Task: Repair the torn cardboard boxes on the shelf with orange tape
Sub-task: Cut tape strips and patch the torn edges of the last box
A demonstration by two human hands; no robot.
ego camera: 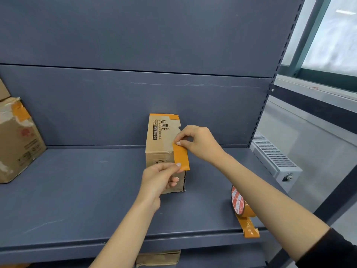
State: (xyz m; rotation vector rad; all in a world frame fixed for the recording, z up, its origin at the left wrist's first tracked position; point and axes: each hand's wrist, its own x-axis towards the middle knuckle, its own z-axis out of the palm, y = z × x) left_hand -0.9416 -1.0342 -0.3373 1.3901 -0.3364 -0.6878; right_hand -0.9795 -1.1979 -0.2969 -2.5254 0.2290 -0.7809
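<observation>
A small cardboard box (163,144) is standing on the blue-grey metal shelf (87,190), near the back panel, with orange tape already running along its far top edge and a ragged tear showing on its right side. A cut strip of orange tape (182,156) is being held against the box's right front corner. The right hand (199,144) is pinching the strip's far end between thumb and forefinger, just beside the torn edge. The left hand (158,180) is pinching the strip's near end, its other fingers curling in front of the box's lower face. The roll of orange tape (240,205) is standing on edge at the shelf's near right, partly behind the right forearm, with a loose tail hanging over the shelf lip. At the far left, a larger cardboard box (17,140) is sitting tilted, orange tape patching its torn top corner.
</observation>
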